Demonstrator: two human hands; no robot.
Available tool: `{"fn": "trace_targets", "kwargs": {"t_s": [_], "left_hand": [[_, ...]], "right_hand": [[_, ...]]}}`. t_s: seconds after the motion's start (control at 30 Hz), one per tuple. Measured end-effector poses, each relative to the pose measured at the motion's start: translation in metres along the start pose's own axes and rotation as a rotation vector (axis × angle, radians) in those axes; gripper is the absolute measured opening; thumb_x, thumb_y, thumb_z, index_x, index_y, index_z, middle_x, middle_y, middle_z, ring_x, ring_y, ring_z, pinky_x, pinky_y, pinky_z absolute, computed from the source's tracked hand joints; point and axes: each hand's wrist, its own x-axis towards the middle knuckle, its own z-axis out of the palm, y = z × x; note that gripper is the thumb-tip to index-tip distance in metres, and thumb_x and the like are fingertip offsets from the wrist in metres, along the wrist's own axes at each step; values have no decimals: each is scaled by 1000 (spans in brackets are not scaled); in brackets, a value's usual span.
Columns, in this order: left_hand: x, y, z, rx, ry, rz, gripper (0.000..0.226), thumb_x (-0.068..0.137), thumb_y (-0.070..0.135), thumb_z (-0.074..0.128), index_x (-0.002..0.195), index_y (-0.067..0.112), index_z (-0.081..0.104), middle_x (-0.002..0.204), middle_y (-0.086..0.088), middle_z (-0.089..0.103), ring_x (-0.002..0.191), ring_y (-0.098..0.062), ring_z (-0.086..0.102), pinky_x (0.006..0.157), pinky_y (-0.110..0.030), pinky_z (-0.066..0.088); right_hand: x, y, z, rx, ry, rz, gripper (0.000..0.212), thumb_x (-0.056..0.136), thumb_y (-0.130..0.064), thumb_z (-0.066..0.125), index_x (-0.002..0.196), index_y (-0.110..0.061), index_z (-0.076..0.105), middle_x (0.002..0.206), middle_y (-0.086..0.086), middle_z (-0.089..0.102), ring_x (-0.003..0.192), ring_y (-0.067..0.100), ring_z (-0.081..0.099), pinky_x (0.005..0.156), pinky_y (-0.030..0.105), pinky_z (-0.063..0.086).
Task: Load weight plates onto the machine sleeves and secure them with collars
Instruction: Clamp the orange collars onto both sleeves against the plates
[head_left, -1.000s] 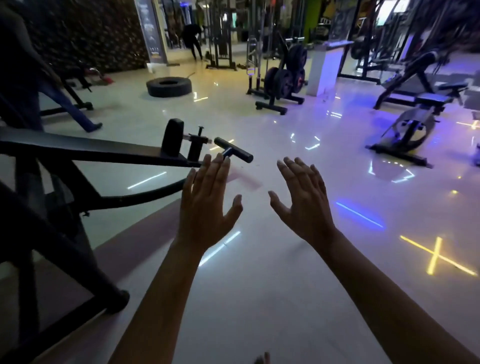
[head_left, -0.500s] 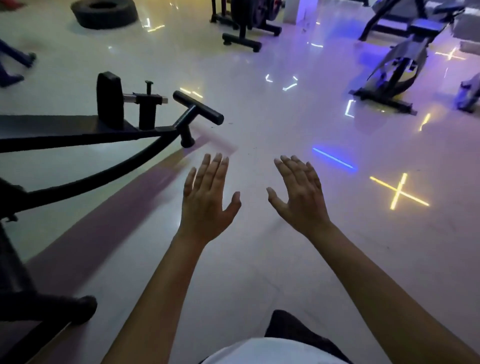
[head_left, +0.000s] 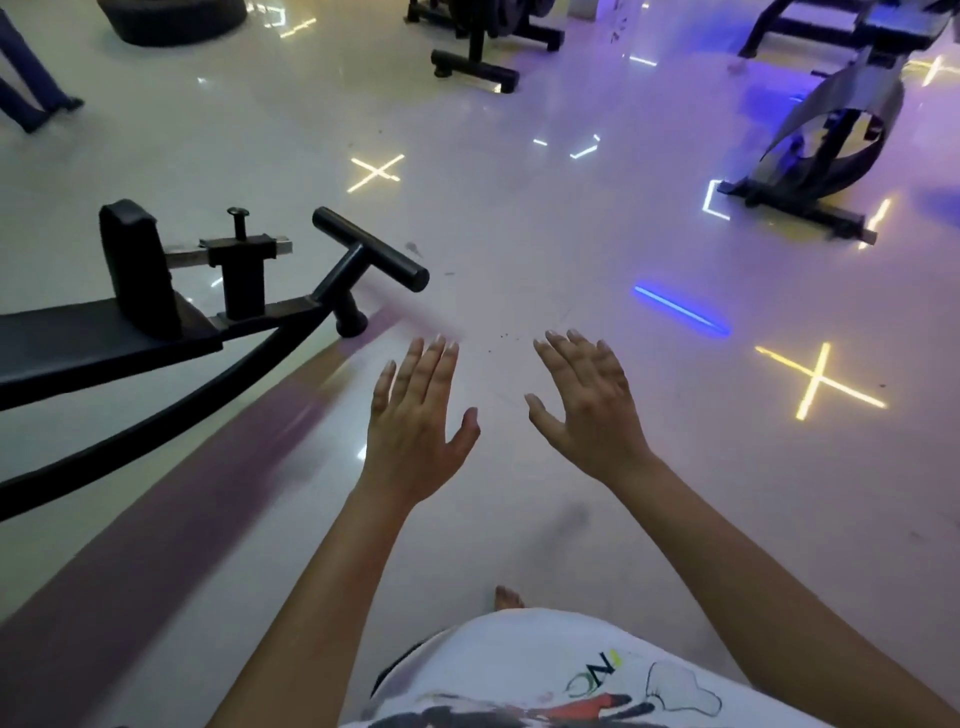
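Nothing is held: the left hand (head_left: 415, 415) and right hand (head_left: 587, 410) are spread flat at centre frame. Weight plates (head_left: 496, 18) are glimpsed racked at the upper edge; they are judged heavy, rigid, best gripped two-handed by the rim.

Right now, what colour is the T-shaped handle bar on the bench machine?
Black, matte: the T-shaped handle bar, clearest in the head view.
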Motion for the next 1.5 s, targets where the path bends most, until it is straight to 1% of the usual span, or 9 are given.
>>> {"fn": "trace_targets", "kwargs": {"t_s": [0.13,0.27,0.47,0.6,1.03,1.17,1.33,1.43,1.5], "left_hand": [[79,-17,30,-22,-6,-42,63,85,38,39,138,5,34,143,-14,40,137,-24,22,109,-44,17],[162,-42,67,-44,-10,-69,64,85,40,38,138,5,33,144,-14,38,137,-28,27,109,-44,17],[310,-89,117,-77,5,-93,66,83,35,50,140,8,31,147,-10,35,139,-24,21,111,-43,16],[411,-120,135,-67,7,-86,65,83,35,50,139,6,32,145,-12,38,138,-27,24,110,-45,17],[681,-236,223,-45,-4,-264,64,83,32,50,139,6,33,146,-11,35,138,-23,19,110,-43,13],[759,-281,233,-28,1,-328,64,83,33,49,139,7,32,147,-11,35,139,-24,21,110,-43,14],[847,-345,247,-24,20,-488,65,85,36,46,141,9,28,149,-9,30,139,-17,11,111,-41,9],[887,-387,259,-15,37,-576,65,83,35,47,140,8,30,148,-10,32,139,-22,17,110,-43,13],[915,-421,268,-14,52,-626,65,83,35,47,141,9,30,149,-10,31,140,-22,17,110,-43,11]], "right_hand": [[66,47,35,14,-44,-21,52,81,-23,66,127,-5,51,130,14,55,126,32,45,107,47,25],[137,95,79,4,-65,-43,52,80,-23,66,127,-5,51,130,14,55,125,32,45,107,49,26],[267,167,146,-11,-102,-22,53,81,-23,66,128,-5,50,132,15,53,127,33,43,108,50,23],[359,204,181,-8,-92,-17,54,80,-22,66,128,-6,50,131,14,54,127,32,44,108,48,21],[635,317,342,82,-193,-108,52,80,-22,67,126,-6,51,129,15,55,125,33,45,107,47,20],[730,337,383,115,-241,-165,51,80,-22,66,126,-5,51,130,15,55,125,33,45,107,47,20],[853,343,442,160,-359,-263,53,83,-25,63,130,-7,47,134,14,52,128,32,42,108,46,19],[915,337,486,177,-412,-330,54,84,-26,62,131,-7,46,136,12,49,130,31,39,109,45,17],[955,331,519,182,-442,-368,54,85,-28,60,133,-8,44,139,12,46,133,30,35,110,45,16]]}}
